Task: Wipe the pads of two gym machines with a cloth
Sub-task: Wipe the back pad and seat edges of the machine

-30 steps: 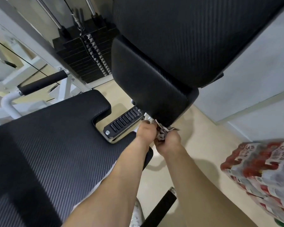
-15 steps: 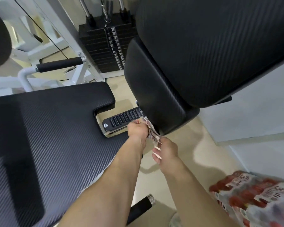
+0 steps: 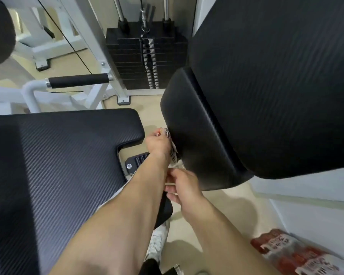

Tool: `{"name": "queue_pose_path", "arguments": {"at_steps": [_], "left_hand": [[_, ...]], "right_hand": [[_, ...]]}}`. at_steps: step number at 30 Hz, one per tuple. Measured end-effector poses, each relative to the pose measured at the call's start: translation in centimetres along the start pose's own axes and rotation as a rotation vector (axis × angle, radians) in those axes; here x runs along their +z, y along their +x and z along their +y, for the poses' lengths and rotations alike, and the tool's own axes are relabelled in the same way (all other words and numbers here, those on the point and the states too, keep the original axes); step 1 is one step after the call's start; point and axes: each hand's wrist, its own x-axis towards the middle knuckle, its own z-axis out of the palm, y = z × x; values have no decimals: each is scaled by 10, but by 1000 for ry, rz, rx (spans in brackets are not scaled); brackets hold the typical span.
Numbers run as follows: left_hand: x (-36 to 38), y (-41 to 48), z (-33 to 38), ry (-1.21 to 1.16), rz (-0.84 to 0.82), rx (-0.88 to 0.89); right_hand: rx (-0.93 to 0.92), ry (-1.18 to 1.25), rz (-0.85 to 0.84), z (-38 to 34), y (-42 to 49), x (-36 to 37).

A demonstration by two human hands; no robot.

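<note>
Pinches the upper end of the cloth [image 3: 172, 150] in the curled fingers of the left hand [image 3: 157, 142] and presses it against the left edge of the lower pad [image 3: 199, 135], roughly midway up that edge. Holds the cloth's lower end with the right hand [image 3: 185, 185], fingers [image 3: 170, 189] curled tight with white slivers between them, just off the pad's bottom left corner. Has carried the left hand up the edge since half a second ago, away from its earlier spot close to the bottom corner. Has kept the right hand low, leaving both hands apart with the cloth strung along the edge between them. Crosses the left forearm over the slotted black bar [image 3: 136, 161], hiding most of a part laid bare before. Leans over the wide seat pad [image 3: 58, 165] on the left, under the large upper pad [image 3: 276, 76] at top right. Faces the weight stack [image 3: 147, 60], a white frame [image 3: 91, 32] and a black-gripped handle [image 3: 77, 81] beyond. Stands on the beige floor [image 3: 226, 205] in a pale shoe [image 3: 157, 242], near a wrapped pack of bottles [image 3: 298, 253] by the wall [image 3: 306, 215] at bottom right.
</note>
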Motion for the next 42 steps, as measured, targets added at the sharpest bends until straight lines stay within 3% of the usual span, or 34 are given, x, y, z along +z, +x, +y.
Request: {"name": "queue_pose_path", "arguments": {"at_steps": [10,12,16,23,31,36,39,42], "left_hand": [[20,63,85,73,-145,81],[29,61,109,69,-274,206],[35,36,147,304,-503,563],[28,-28,192,285,-518,770],[5,-78,161,423,-379,820],[-16,-126,95,458,-399,733],[-37,-162,42,448,-473,632],[-31,-151,39,353,-449,571]], "right_hand": [[-193,-38,104,-96,15,35],[-199,-54,111,-107,14,38],[-237,-69,139,-120,-6,38],[-393,-152,245,-139,-64,16],[-493,-432,387,-134,-109,-7],[-630,-352,476,-124,-119,-33],[-697,-430,497,-113,-118,-38],[-770,-554,509,-96,-108,-32]]}}
